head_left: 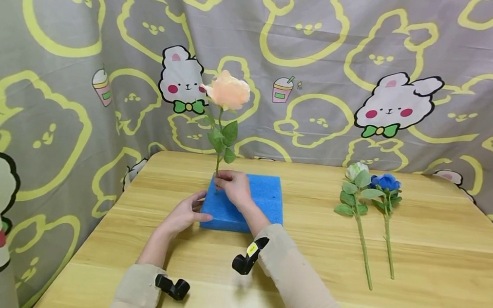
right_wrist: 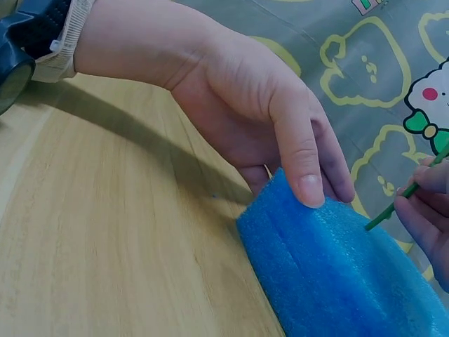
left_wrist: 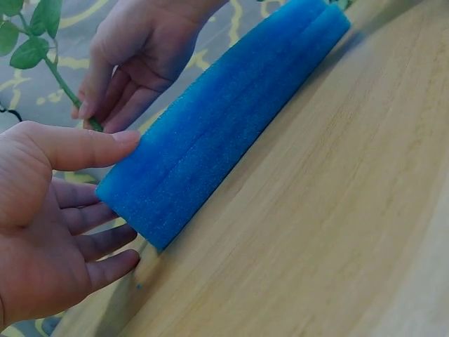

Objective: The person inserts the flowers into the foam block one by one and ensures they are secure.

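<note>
Upright over the left part of a blue foam block (head_left: 260, 199) stands a peach artificial rose (head_left: 230, 91) with green leaves. My right hand (head_left: 235, 188) pinches its stem low down, between thumb and fingers. In the right wrist view the stem's lower end (right_wrist: 372, 225) meets the foam's top; how deep it goes cannot be seen. My left hand (head_left: 184, 214) is at the block's near left corner, its thumb (left_wrist: 112, 149) resting on the foam and its fingers extended along the left side.
On the right of the wooden table (head_left: 308, 257) lie a white artificial flower (head_left: 357, 171) and a blue artificial flower (head_left: 386, 182), both with long green stems pointing toward the near edge. A grey patterned curtain (head_left: 326, 43) hangs behind the table and along its left.
</note>
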{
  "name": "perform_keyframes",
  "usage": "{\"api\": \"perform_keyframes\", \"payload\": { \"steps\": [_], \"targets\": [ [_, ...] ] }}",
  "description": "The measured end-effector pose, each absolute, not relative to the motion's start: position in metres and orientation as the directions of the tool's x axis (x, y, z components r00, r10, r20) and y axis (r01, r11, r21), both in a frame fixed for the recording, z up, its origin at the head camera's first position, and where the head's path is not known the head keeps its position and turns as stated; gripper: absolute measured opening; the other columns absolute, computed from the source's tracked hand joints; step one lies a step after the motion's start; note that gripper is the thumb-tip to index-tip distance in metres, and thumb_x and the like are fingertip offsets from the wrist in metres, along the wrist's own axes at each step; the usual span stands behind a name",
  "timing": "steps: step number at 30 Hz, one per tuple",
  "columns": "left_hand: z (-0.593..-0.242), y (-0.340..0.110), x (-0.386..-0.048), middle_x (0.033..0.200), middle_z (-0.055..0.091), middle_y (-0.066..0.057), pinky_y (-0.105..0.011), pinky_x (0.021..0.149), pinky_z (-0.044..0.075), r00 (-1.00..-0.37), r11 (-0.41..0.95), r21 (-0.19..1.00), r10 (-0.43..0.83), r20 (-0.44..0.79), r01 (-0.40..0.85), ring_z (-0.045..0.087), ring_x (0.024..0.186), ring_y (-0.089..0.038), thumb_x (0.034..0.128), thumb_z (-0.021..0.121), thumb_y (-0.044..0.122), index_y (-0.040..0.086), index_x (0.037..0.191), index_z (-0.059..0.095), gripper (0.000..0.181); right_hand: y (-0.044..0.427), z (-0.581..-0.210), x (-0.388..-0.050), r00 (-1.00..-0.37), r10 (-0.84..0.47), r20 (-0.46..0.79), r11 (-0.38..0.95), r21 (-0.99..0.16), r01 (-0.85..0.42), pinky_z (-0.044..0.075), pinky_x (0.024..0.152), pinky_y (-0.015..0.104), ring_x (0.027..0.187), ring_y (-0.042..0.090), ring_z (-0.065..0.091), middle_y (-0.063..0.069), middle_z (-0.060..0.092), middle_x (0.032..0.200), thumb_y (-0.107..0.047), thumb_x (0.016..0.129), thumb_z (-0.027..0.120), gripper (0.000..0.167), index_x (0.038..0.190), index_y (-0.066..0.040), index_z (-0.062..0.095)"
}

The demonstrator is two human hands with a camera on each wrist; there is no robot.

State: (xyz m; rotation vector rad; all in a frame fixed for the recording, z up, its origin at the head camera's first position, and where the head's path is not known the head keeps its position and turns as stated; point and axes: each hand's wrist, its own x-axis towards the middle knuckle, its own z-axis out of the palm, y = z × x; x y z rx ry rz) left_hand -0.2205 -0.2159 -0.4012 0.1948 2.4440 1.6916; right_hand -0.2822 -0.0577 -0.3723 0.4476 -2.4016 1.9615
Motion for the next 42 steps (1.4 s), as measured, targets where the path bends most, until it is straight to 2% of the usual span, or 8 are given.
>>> {"api": "perform_keyframes", "payload": {
  "steps": [8, 20, 35, 42],
  "targets": [
    [-0.394, -0.214, -0.217, 0.141, 0.032, -0.030, -0.053, 0.102, 0.029, -0.977, 0.345, 0.939, 0.200, -0.078, -0.005, 0.033, 0.129, -0.042, 0.0808, 0.070, 0.011, -0.004, 0.145, 0.020, 0.082, -0.059, -0.372, -0.282, -0.957, -0.214, 0.194, 0.191, -0.953, -0.235, 0.054, 0.067, 0.025, 0.080, 0.021, 0.068, 0.014, 0.069, 0.094, -0.004, 0.084, 0.067, 0.019, 0.101, 0.003, 0.070],
    [-0.398, -0.214, -0.220, 0.146, 0.029, -0.021, -0.052, 0.101, 0.031, -0.977, 0.343, 0.939, 0.191, -0.093, -0.022, 0.033, 0.129, -0.039, 0.0789, 0.072, 0.013, 0.000, 0.145, 0.022, 0.085, -0.059, -0.381, -0.280, -0.963, -0.218, 0.157, 0.193, -0.960, -0.201, 0.054, 0.065, 0.024, 0.079, 0.021, 0.069, 0.016, 0.069, 0.098, -0.005, 0.084, 0.067, 0.019, 0.102, 0.003, 0.070],
    [-0.402, -0.215, -0.216, 0.148, 0.025, -0.021, -0.053, 0.101, 0.032, -0.972, 0.328, 0.944, 0.208, -0.107, -0.034, 0.031, 0.130, -0.041, 0.0799, 0.072, 0.013, -0.001, 0.146, 0.020, 0.085, -0.059, -0.388, -0.279, -0.964, -0.224, 0.140, 0.170, -0.969, -0.180, 0.054, 0.064, 0.024, 0.078, 0.022, 0.069, 0.017, 0.069, 0.096, -0.002, 0.083, 0.067, 0.018, 0.099, 0.006, 0.070],
    [-0.400, -0.214, -0.219, 0.146, 0.027, -0.022, -0.053, 0.101, 0.031, -0.969, 0.321, 0.947, 0.225, -0.099, -0.023, 0.033, 0.129, -0.041, 0.0803, 0.072, 0.013, 0.000, 0.146, 0.019, 0.085, -0.058, -0.384, -0.283, -0.963, -0.226, 0.150, 0.206, -0.958, -0.198, 0.054, 0.063, 0.024, 0.076, 0.020, 0.069, 0.017, 0.069, 0.094, -0.004, 0.083, 0.068, 0.018, 0.099, 0.004, 0.071]
  ]
}}
